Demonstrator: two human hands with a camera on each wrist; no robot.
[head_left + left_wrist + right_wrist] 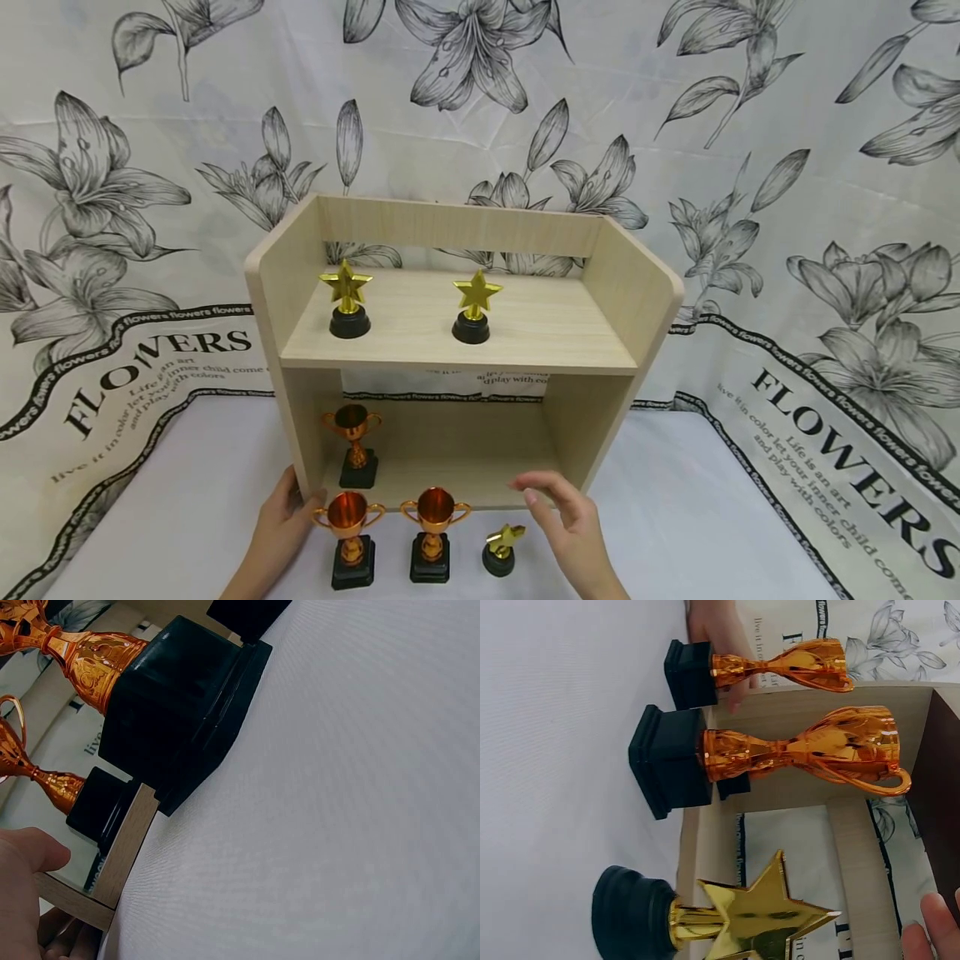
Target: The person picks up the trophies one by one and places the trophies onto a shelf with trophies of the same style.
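My left hand (279,533) grips the lower left side panel of a pale wooden shelf (457,357). In the left wrist view its thumb (46,851) lies on the inner side of the panel (79,902), with the fingers behind. My right hand (567,525) holds nothing, its fingers loosely bent at the shelf's lower right front. Just left of it stands a small gold star trophy (502,550) on a round black base. Two copper-coloured cup trophies stand before the shelf, a left one (352,540) and a middle one (432,535).
On the upper board stand a left star trophy (348,300) and a second star trophy (475,307). Another cup trophy (356,446) is inside the lower compartment at the left. A white cloth (697,500) covers the table, and a flower-print curtain (480,108) hangs behind.
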